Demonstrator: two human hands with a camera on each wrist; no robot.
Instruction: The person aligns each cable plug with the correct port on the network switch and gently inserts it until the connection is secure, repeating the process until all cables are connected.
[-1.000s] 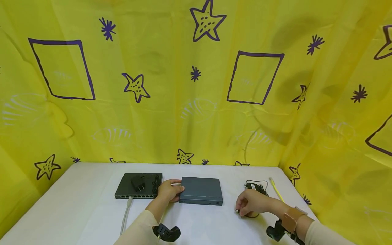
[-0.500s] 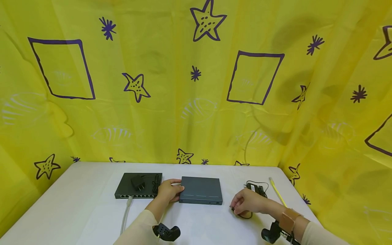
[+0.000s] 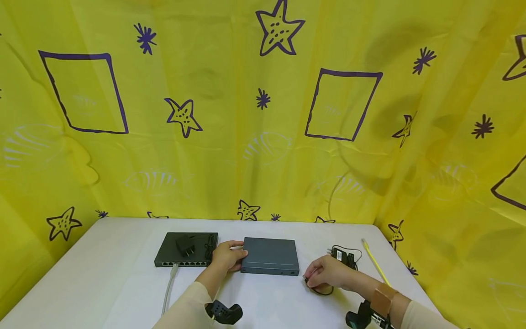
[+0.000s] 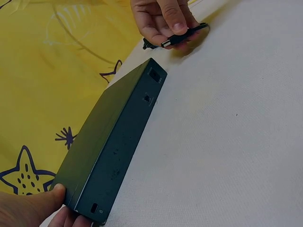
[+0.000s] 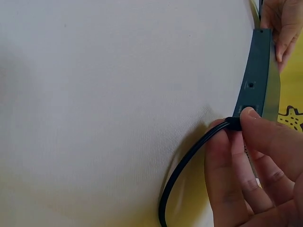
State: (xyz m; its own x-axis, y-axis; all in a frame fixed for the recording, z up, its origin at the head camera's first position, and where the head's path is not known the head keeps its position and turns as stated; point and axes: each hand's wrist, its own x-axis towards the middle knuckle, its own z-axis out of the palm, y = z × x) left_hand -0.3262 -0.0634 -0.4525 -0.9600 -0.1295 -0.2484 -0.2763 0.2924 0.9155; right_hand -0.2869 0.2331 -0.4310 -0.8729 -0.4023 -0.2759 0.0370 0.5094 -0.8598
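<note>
A dark grey network switch (image 3: 270, 256) lies flat in the middle of the table. My left hand (image 3: 225, 257) grips its left end, thumb on top and fingers curling below, as the left wrist view shows. Off the other end, my right hand (image 3: 327, 273) pinches a black power plug (image 4: 182, 35) between thumb and fingers. Its bare metal tip points toward the switch, whose near side has a small round socket and a square one at that end. A black cord (image 5: 176, 172) loops back from the plug. In the right wrist view the thumb overlaps the switch's corner.
Left of centre lies a second, black switch (image 3: 164, 249) with a black adapter (image 3: 185, 246) on top and a grey network cable (image 3: 169, 288) in a front port. A power brick (image 3: 343, 257) and yellow cable (image 3: 376, 260) lie at right. Yellow curtain (image 3: 222, 173) surrounds the table.
My right hand has moved left with the plug, closer to the grey switch, pulling the cord along. The left hand and switch have stayed in place.
</note>
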